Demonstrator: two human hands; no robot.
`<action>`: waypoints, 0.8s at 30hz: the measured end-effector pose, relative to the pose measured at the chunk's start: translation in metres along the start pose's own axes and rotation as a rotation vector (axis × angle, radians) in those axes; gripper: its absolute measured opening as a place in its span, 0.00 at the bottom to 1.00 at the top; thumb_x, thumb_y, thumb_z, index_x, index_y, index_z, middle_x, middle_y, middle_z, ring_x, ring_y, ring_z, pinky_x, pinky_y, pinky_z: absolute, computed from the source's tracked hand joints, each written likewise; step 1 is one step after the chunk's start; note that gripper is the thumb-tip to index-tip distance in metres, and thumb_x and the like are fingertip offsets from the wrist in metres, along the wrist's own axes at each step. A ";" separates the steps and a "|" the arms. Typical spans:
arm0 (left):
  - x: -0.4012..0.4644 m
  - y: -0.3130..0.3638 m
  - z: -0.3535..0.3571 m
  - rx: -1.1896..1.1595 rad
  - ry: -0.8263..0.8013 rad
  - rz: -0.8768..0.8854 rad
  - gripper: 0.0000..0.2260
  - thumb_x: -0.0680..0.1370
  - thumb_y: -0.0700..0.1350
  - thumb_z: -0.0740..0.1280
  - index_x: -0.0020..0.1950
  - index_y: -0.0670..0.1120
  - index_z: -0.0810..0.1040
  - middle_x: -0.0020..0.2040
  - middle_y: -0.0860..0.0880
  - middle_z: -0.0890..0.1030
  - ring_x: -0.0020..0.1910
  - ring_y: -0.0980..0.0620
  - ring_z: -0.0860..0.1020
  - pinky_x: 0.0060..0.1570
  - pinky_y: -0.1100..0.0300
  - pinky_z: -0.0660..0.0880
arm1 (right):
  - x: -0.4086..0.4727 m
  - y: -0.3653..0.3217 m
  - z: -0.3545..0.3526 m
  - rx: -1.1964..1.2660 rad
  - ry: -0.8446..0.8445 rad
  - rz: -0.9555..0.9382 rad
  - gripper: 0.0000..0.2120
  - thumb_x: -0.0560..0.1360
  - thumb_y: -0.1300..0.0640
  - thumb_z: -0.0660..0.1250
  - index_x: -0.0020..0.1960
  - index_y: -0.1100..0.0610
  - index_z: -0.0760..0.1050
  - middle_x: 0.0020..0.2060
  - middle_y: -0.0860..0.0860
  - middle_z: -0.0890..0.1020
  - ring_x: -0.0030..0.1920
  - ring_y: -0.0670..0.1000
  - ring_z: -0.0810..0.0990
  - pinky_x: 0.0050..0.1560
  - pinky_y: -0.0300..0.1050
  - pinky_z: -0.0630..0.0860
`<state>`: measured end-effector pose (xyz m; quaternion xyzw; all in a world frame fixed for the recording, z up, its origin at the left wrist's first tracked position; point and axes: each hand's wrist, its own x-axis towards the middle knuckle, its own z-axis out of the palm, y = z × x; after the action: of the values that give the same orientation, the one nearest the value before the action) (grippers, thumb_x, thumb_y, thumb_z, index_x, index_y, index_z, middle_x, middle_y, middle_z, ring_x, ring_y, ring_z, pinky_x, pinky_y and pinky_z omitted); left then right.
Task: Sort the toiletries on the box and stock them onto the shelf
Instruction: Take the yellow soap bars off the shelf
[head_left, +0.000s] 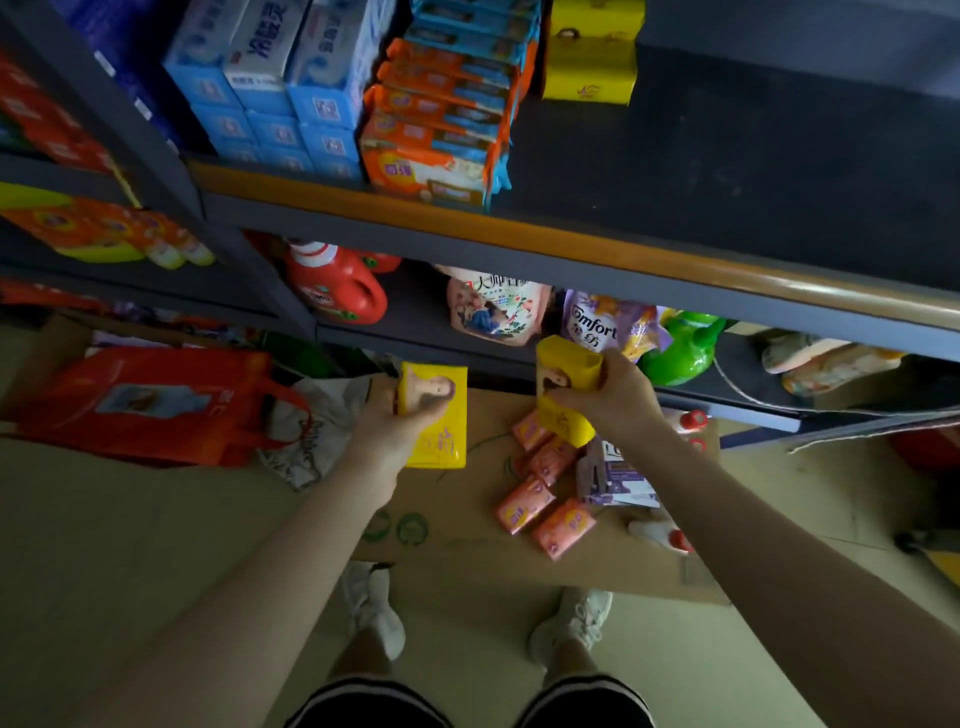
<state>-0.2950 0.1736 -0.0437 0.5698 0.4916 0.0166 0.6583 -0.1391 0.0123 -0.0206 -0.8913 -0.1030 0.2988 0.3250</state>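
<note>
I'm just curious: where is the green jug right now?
In the head view, the green jug stands on the lower shelf, right of centre, just right of the purple Comfort pouch and just beyond the right hand.

A flat cardboard box (467, 561) on the floor bears pink packets (540, 499), a purple pack (618, 478) and small bottles (662, 535)

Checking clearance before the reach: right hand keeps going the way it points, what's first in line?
Likely the purple Comfort pouch on the lower shelf, just beyond the right hand and its yellow pack. Depth is unclear; the upper shelf's edge could come first.
</note>
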 end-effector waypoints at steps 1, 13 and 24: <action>0.004 -0.013 -0.001 0.086 -0.007 0.032 0.10 0.72 0.48 0.73 0.51 0.49 0.77 0.49 0.47 0.80 0.46 0.51 0.78 0.46 0.56 0.74 | 0.002 0.005 0.006 -0.081 -0.016 -0.020 0.18 0.67 0.55 0.75 0.51 0.58 0.70 0.42 0.53 0.76 0.43 0.54 0.73 0.38 0.44 0.66; 0.077 -0.163 0.012 0.214 0.087 -0.180 0.25 0.68 0.50 0.72 0.62 0.44 0.71 0.53 0.44 0.76 0.50 0.47 0.75 0.46 0.58 0.69 | 0.061 0.091 0.152 -0.353 -0.390 0.161 0.20 0.72 0.51 0.71 0.55 0.65 0.73 0.51 0.62 0.79 0.55 0.60 0.77 0.43 0.42 0.65; 0.138 -0.140 0.043 0.186 0.016 -0.009 0.12 0.77 0.41 0.66 0.60 0.42 0.75 0.50 0.45 0.77 0.44 0.52 0.75 0.34 0.65 0.69 | 0.076 0.122 0.153 -0.535 -0.382 0.162 0.23 0.73 0.42 0.66 0.47 0.64 0.76 0.46 0.62 0.83 0.48 0.60 0.82 0.47 0.50 0.79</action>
<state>-0.2705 0.1729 -0.2437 0.6259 0.4989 -0.0277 0.5989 -0.1714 0.0267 -0.2275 -0.8782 -0.1657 0.4477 0.0295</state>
